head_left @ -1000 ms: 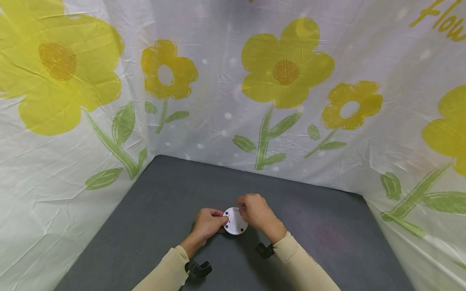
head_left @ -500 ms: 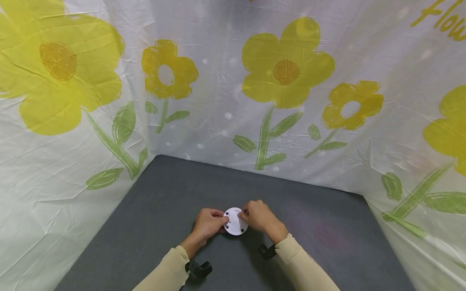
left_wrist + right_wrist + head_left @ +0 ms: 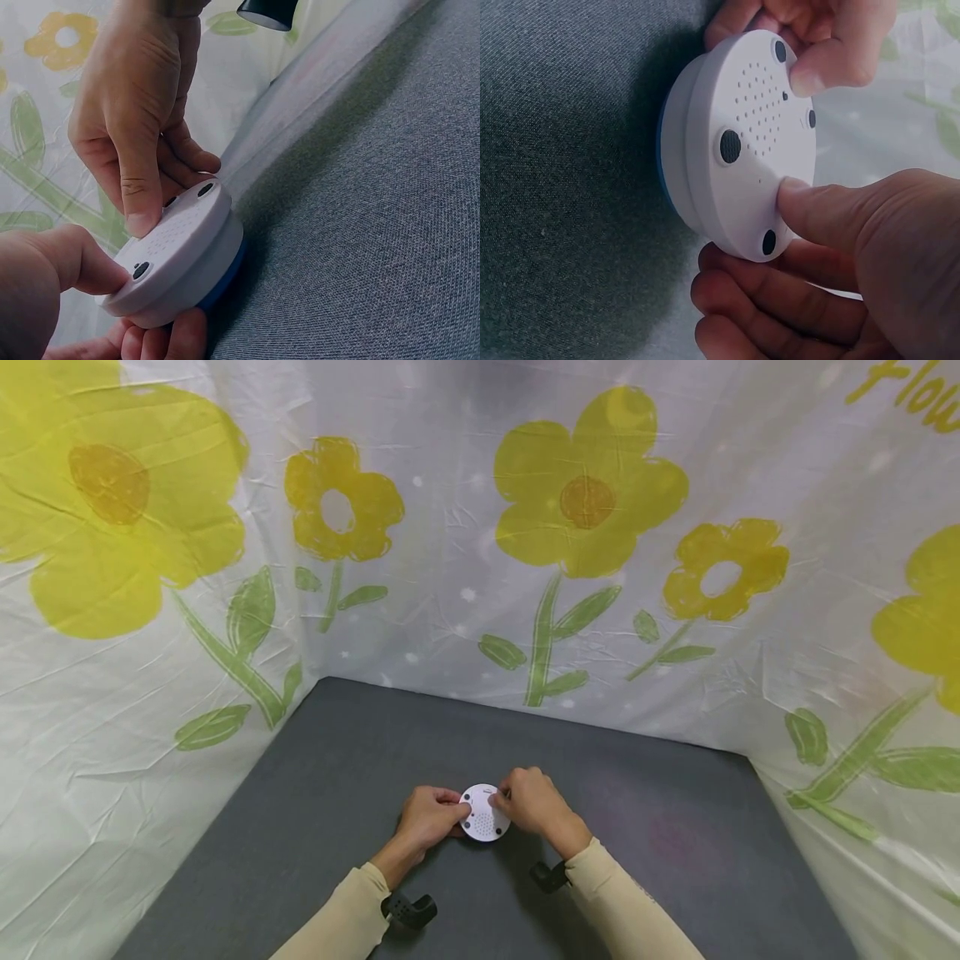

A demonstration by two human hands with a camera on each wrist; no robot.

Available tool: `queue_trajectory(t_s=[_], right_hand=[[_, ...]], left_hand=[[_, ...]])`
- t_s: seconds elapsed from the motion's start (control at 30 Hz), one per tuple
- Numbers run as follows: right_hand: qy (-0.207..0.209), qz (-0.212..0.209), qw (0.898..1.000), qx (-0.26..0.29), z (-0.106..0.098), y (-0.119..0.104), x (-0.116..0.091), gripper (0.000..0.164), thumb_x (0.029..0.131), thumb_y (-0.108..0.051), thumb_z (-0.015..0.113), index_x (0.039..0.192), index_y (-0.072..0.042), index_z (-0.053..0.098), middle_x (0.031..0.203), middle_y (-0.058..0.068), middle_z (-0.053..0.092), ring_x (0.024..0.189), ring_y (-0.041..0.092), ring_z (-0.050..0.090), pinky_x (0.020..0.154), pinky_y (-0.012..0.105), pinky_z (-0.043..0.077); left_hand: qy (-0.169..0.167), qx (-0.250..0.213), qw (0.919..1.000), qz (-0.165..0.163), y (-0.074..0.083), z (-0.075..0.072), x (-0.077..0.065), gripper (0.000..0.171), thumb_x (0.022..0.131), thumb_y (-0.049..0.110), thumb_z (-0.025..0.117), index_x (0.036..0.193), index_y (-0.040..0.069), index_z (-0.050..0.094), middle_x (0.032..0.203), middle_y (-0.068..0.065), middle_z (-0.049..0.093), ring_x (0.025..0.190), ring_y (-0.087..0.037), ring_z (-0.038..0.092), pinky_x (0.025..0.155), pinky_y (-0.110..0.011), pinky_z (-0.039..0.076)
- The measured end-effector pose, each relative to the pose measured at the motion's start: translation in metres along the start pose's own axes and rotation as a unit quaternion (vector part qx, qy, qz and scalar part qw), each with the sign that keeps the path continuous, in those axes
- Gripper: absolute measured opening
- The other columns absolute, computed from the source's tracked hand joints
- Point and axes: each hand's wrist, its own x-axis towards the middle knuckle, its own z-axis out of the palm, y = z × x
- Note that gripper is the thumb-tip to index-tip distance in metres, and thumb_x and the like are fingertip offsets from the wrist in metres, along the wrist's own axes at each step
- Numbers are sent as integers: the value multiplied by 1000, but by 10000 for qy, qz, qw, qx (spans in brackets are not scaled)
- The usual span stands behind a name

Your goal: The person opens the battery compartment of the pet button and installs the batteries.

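Observation:
A round white device [image 3: 483,822] with a grid of small holes and several black rubber feet lies with this perforated face up, just over the dark table. Its other side shows a blue edge in both wrist views. My left hand [image 3: 429,818] grips its left rim, thumb [image 3: 97,271] on the white face and fingers curled beneath. At the opposite side my right hand [image 3: 534,803] pinches the device, thumb [image 3: 817,208] pressed flat on the face near a foot and the other fingers [image 3: 772,292] curled by the rim. The device's underside is mostly hidden.
The dark grey cloth-covered table [image 3: 375,735] spreads around the hands. White fabric walls [image 3: 450,635] printed with yellow flowers enclose it at the back and sides. A black wrist-worn camera mount [image 3: 408,912] hangs below the left wrist, another [image 3: 549,877] below the right.
My right hand has come down from above the device's far right edge, and its thumb now presses on the white face. The left hand keeps its hold. The head view has tilted slightly.

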Motion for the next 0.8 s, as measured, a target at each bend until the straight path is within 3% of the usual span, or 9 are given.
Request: queue_trajectory(t_s=[0.3, 0.57, 0.8], right_hand=[[43, -70, 9996, 263, -1, 9, -4, 16, 98, -21, 79, 91, -8, 86, 81, 2, 78, 67, 13, 64, 61, 34, 55], [-4, 283, 9989, 377, -10, 31, -22, 17, 100, -25, 78, 93, -12, 88, 75, -5, 76, 65, 7, 61, 64, 35, 55], [-97, 212, 9985, 496, -15, 43, -35, 20, 101, -26, 77, 92, -13, 88, 76, -7, 76, 65, 7, 61, 65, 35, 55]], left_hand=[[0, 5, 10000, 14, 0, 0, -2, 26, 87, 9, 78, 109, -6, 78, 93, -10, 80, 73, -16, 75, 65, -32, 66], [27, 24, 10000, -53, 0, 1, -2, 27, 86, 9, 78, 109, -5, 78, 93, -10, 80, 73, -15, 75, 64, -30, 65], [-23, 12, 10000, -60, 1, 1, -1, 25, 87, 8, 78, 109, -5, 78, 93, -10, 81, 72, -16, 75, 64, -29, 65]])
